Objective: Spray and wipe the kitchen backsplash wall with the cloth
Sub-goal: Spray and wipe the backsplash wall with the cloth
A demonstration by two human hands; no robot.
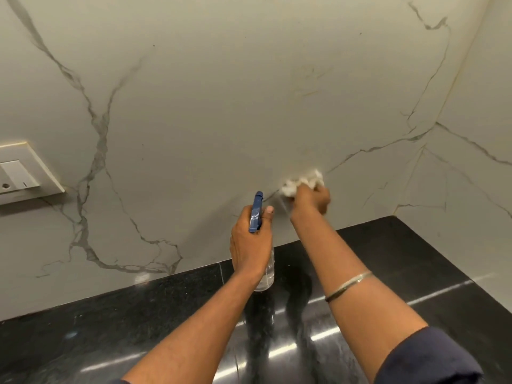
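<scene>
The person's left grip [250, 239] is clenched round the neck of the spray bottle [256, 212], a little below the middle of the frame. The thumb stands up beside the blue head and the nozzle points at the backsplash wall [221, 106]. The bottle's clear body hangs under the palm, over the black polished surface [415, 259]; I cannot tell whether its base touches. Just to the right and slightly higher, the right grip [311, 200] is grasping the white cloth [302, 181], bunched up and pressed against the pale, grey-veined wall, low down near where the wall meets the surface. That hand and the cloth are blurred. A thin metal bangle [347, 285] sits on the right forearm, and a dark sleeve [426, 358] shows at the lower right. A switch plate [25, 170] is mounted on the wall at the left edge.
</scene>
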